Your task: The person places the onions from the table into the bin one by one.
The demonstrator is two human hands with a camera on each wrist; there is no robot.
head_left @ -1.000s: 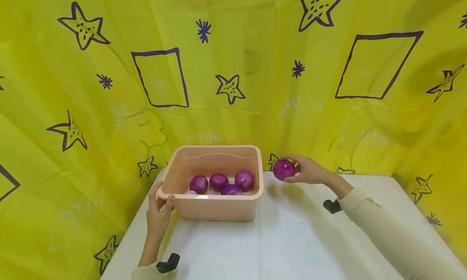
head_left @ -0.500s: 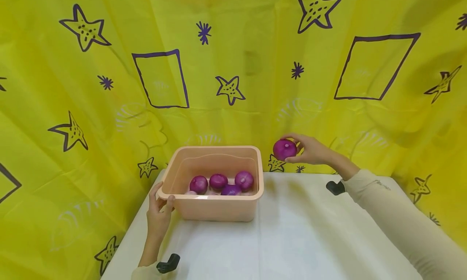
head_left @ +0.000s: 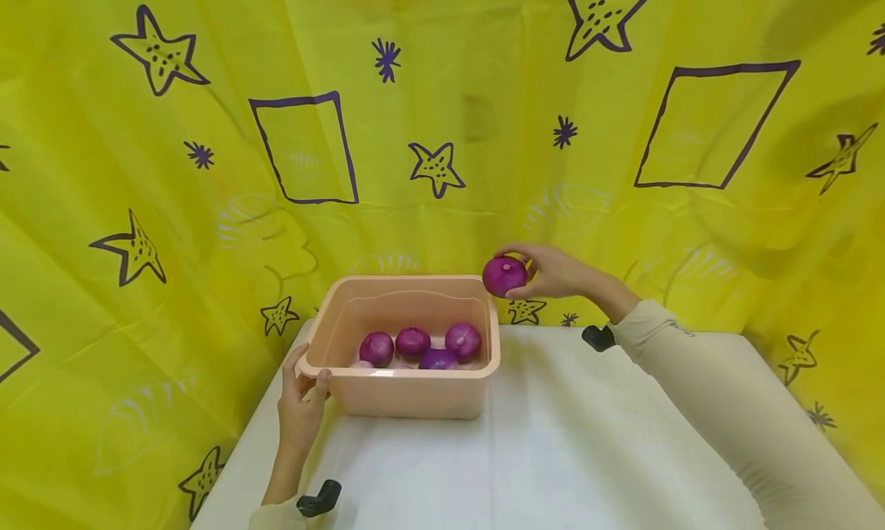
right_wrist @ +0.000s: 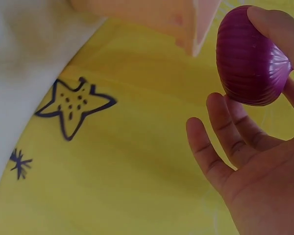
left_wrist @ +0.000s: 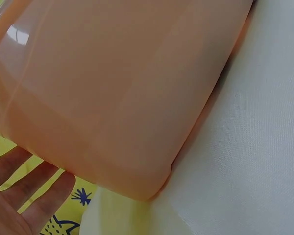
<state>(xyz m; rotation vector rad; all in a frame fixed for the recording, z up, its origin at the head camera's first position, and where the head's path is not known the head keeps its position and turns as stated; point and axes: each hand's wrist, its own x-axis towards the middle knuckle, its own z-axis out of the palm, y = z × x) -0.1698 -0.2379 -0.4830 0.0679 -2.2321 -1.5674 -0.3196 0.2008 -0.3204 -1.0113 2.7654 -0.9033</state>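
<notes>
A red onion (head_left: 505, 276) is pinched between the thumb and fingers of my right hand (head_left: 553, 273), held up at the right back corner of a peach plastic bin (head_left: 415, 396). The right wrist view shows the same onion (right_wrist: 250, 58) from the side, my other fingers spread below it. My left hand (head_left: 301, 407) holds the bin's front left corner, thumb at the rim and fingers along the side. Inside the bin lie several red onions (head_left: 376, 349); the front wall hides their lower parts. In the left wrist view the bin's wall (left_wrist: 117, 98) fills much of the picture.
The bin stands on a table with a white cloth (head_left: 567, 453). A yellow curtain (head_left: 484, 230) with purple stars and frames hangs right behind the table and along its sides. Dark wrist devices (head_left: 319, 499) are on both sleeves.
My right hand has lifted the onion from low over the table at the bin's right, then carried it left to the bin's back corner. The left hand and bin have stayed put.
</notes>
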